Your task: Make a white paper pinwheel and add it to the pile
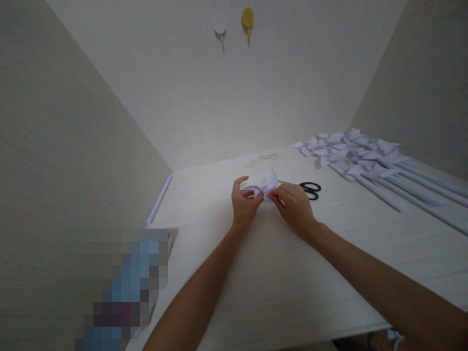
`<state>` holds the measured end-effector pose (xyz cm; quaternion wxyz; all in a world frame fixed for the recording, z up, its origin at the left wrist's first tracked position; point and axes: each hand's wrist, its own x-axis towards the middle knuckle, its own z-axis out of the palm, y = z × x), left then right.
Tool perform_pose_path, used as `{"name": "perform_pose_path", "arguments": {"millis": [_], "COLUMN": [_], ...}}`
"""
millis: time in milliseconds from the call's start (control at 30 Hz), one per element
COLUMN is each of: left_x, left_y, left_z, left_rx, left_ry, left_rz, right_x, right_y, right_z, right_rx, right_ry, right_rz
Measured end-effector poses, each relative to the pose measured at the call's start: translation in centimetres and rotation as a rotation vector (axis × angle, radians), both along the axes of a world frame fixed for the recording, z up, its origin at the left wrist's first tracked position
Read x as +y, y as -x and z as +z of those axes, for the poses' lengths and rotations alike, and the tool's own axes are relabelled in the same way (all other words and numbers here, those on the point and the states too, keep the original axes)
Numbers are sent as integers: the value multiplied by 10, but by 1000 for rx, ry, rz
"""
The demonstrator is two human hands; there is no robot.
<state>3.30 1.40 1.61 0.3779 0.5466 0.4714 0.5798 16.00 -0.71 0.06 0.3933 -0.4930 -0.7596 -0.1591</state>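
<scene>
Between my two hands, over the middle of the white table, is a paper pinwheel (271, 179) with curled white blades. My left hand (245, 204) pinches it near its centre, thumb pressed in and the index finger raised. From the other side, the fingertips of my right hand (294, 204) close together at the same centre. Whether a small pin or something else sits in the right fingertips cannot be made out. Just behind my right hand lie scissors (310, 185) with black handles, their blades partly hidden by the hand.
Several finished white paper pinwheels (351, 151) with rolled paper sticks (413, 183) are piled at the right. A single rolled paper stick (159, 200) lies by the left wall. A yellow hook (247, 18) and a white hook (220, 24) are on the back wall. A blurred patch covers the lower left.
</scene>
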Motion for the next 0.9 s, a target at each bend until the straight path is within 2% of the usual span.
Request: {"name": "perform_pose_path", "arguments": {"millis": [133, 267, 633, 900], "left_x": [0, 0, 0, 0], "left_y": [0, 0, 1, 1], "left_z": [-1, -1, -1, -1], "left_rx": [-10, -7, -8, -19], "left_ry": [-4, -3, -9, 9], "left_rz": [1, -9, -26, -38], "right_x": [1, 2, 3, 0], "right_y": [-1, -2, 0, 0], "right_z": [-2, -4, -6, -2], "right_rx": [99, 179, 143, 141], "right_ry": [26, 54, 62, 92], "right_rz": [92, 100, 131, 71]}}
